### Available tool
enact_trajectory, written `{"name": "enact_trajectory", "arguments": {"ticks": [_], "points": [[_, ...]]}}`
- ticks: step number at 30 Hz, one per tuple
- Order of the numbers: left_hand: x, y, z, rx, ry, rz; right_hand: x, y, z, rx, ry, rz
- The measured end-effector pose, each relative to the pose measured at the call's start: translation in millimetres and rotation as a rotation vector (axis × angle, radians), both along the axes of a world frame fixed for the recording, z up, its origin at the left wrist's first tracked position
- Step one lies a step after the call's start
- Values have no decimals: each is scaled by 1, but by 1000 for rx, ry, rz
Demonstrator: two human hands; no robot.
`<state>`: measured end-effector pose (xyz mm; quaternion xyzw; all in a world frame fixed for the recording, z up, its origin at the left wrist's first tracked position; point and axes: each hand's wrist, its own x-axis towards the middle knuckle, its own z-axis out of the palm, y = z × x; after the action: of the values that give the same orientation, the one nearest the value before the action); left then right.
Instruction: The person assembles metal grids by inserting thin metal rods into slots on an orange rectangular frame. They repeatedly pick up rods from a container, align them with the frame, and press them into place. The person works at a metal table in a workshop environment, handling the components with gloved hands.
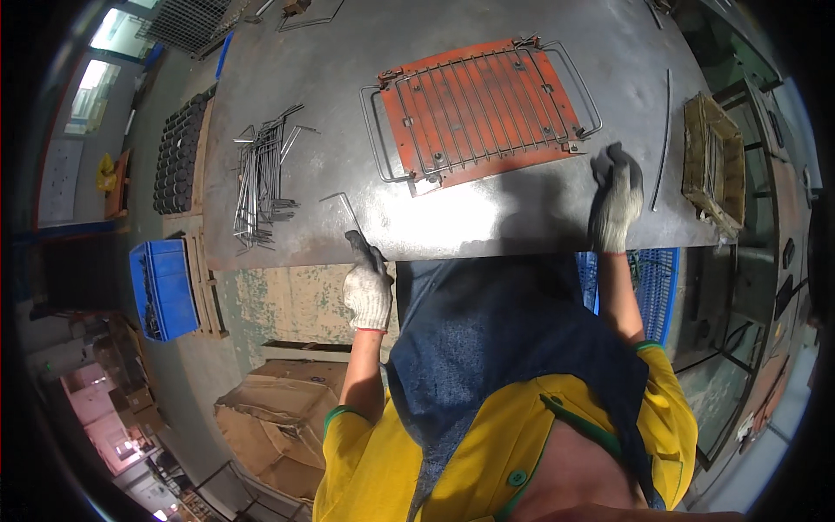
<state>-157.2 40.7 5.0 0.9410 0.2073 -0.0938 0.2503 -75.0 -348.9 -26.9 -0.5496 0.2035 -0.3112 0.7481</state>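
My left hand (368,283), in a white glove with dark fingers, is at the table's near edge. Its fingers are closed around the lower end of a bent metal rod (350,209), whose hooked end points away over the tabletop. An orange-red plate (544,96) lies farther back, with a wire rack (474,106) on it: several parallel wires and a looped handle at each end. My right hand (619,204), gloved alike, rests near the plate's right front corner. Its fingers are apart and I see nothing in them.
A pile of bent rods (265,178) lies on the steel table (322,65) at left. A long thin rod (664,139) and a wooden box (715,165) are at right. Blue bins (165,287) and a blue basket (654,291) stand below table height, with a cardboard box (283,418) behind left.
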Motion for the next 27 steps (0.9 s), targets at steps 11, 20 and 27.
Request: {"name": "enact_trajectory", "arguments": {"ticks": [11, 20, 27], "points": [[45, -31, 43, -1808, -280, -5, -50, 111, 34, -454, 257, 1335], [95, -97, 66, -1655, -177, -167, -31, 115, 34, -1232, -194, 832], [124, -101, 36, -1717, -176, 116, -20, 139, 61, -824, 125, 846]]}}
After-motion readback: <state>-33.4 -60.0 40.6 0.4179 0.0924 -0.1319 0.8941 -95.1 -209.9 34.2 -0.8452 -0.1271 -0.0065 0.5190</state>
